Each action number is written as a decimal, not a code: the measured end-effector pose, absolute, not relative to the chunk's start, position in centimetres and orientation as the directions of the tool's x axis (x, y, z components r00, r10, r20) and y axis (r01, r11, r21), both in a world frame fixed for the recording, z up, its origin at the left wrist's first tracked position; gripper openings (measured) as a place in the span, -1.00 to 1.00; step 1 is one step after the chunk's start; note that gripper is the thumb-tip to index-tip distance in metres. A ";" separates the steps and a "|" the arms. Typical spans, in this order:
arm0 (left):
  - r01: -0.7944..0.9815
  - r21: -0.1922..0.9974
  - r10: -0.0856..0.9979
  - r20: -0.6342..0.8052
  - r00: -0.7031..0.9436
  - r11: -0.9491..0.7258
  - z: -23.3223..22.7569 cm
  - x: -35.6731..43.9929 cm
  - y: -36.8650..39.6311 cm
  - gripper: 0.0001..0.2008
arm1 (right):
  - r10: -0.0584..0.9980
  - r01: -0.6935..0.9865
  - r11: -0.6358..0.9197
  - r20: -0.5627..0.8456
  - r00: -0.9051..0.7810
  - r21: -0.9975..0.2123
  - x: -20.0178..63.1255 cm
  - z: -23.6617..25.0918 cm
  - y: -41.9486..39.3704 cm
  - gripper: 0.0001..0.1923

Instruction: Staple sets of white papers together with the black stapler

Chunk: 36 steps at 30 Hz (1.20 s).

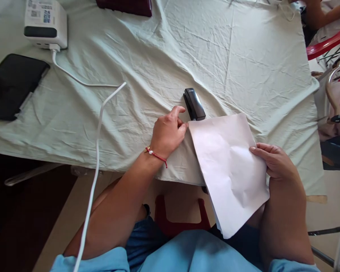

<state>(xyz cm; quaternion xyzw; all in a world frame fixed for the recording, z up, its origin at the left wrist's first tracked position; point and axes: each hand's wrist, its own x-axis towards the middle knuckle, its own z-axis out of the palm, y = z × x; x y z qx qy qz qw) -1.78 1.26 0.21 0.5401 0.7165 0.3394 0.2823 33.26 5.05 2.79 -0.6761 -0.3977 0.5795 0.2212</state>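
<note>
A thin stack of white paper sheets (232, 170) slants across the table's front edge, its lower part hanging over my lap. My right hand (274, 160) grips the right edge of the sheets, thumb on top. At their upper left corner is my left hand (170, 130), wearing a red string bracelet; its thumb and curled fingers are closed at the corner, while the index finger points out above. Just beyond that corner lies a small black stapler (194, 104), close to my left fingertips and not held. The stapler's near end meets the paper's top edge.
A pale green cloth (124, 124) covers the table in wrinkles. At the left are a white charging box (45, 22), its white cable (98, 143) and a dark tablet (17, 87). A maroon object (126, 5) lies at the back. Another person's arm (325, 17) shows at the upper right.
</note>
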 end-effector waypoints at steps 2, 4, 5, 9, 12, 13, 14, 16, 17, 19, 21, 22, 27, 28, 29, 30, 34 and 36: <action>0.616 0.774 0.968 0.014 -0.249 0.147 0.1 -1.6 1.2 -0.60 | 0.799 0.288 -0.575 -0.601 -0.004 -0.766 33.3 2.8 5.1 -0.69; 0.649 0.757 0.968 0.099 -0.231 0.078 -0.1 -1.6 1.0 -0.57 | 0.804 0.294 -0.565 -0.595 -0.015 -0.771 33.4 2.8 5.1 -0.70; 0.663 0.748 0.966 0.144 -0.213 0.034 -0.2 -1.5 1.0 -0.54 | 0.806 0.296 -0.562 -0.592 -0.015 -0.772 33.4 2.8 5.1 -0.71; 0.680 0.725 0.964 0.247 -0.100 -0.115 -1.0 -1.5 0.8 -0.43 | 0.811 0.305 -0.561 -0.585 0.016 -0.770 33.5 2.8 5.1 -0.71; 0.701 0.698 0.966 0.254 -0.054 -0.144 -1.5 -1.3 0.8 -0.42 | 0.795 0.328 -0.583 -0.606 0.040 -0.743 33.4 3.2 5.1 -0.71; 0.711 0.688 0.963 0.264 -0.057 -0.147 -1.7 -1.2 0.8 -0.41 | 0.784 0.335 -0.596 -0.619 0.048 -0.729 33.4 3.4 5.1 -0.72; 0.717 0.681 0.957 0.283 -0.069 -0.149 -1.7 -1.2 0.7 -0.39 | 0.773 0.339 -0.610 -0.632 0.053 -0.717 33.3 3.6 5.1 -0.72; 0.721 0.677 0.937 0.330 -0.117 -0.148 -1.7 -1.1 0.6 -0.44 | 0.757 0.334 -0.630 -0.651 0.060 -0.701 33.2 3.8 5.1 -0.70; 0.723 0.674 0.927 0.349 -0.135 -0.148 -1.6 -1.1 0.5 -0.52 | 0.754 0.327 -0.634 -0.654 0.062 -0.700 33.1 3.9 5.1 -0.68; 0.734 0.662 0.924 0.358 -0.132 -0.152 -1.3 -1.0 0.4 -0.68 | 0.753 0.323 -0.636 -0.655 0.062 -0.701 33.0 3.9 5.2 -0.65; 0.756 0.642 0.945 0.311 -0.099 -0.132 -1.0 -1.0 0.2 -0.69 | 0.756 0.322 -0.633 -0.651 0.065 -0.704 33.0 3.8 5.2 -0.61; 0.772 0.626 0.960 0.268 -0.082 -0.109 -0.8 -0.9 0.1 -0.65 | 0.758 0.322 -0.632 -0.649 0.067 -0.705 33.0 3.7 5.2 -0.60; 0.863 0.503 0.994 0.058 -0.088 0.047 -0.2 -0.5 0.1 -0.50 | 0.768 0.323 -0.623 -0.636 0.079 -0.712 33.0 3.3 5.3 -0.55; 0.867 0.495 0.994 0.046 -0.095 0.060 -0.1 -0.5 0.1 -0.49 | 0.771 0.325 -0.620 -0.631 0.083 -0.714 33.0 3.3 5.3 -0.54; 0.866 0.496 0.994 0.044 -0.101 0.066 -0.1 -0.5 0.1 -0.48 | 0.774 0.327 -0.617 -0.627 0.087 -0.716 33.0 3.3 5.3 -0.53; 0.862 0.502 0.993 0.049 -0.105 0.067 -0.1 -0.5 0.2 -0.48 | 0.776 0.329 -0.614 -0.624 0.090 -0.717 33.0 3.2 5.3 -0.52; 0.829 0.557 0.985 0.107 -0.132 0.050 -0.8 -0.7 0.4 -0.49 | 0.782 0.333 -0.609 -0.615 0.100 -0.720 33.0 3.2 5.3 -0.51; 0.802 0.596 0.975 0.155 -0.157 0.035 -1.2 -0.8 0.4 -0.48 | 0.780 0.331 -0.612 -0.617 0.103 -0.718 33.0 3.3 5.4 -0.51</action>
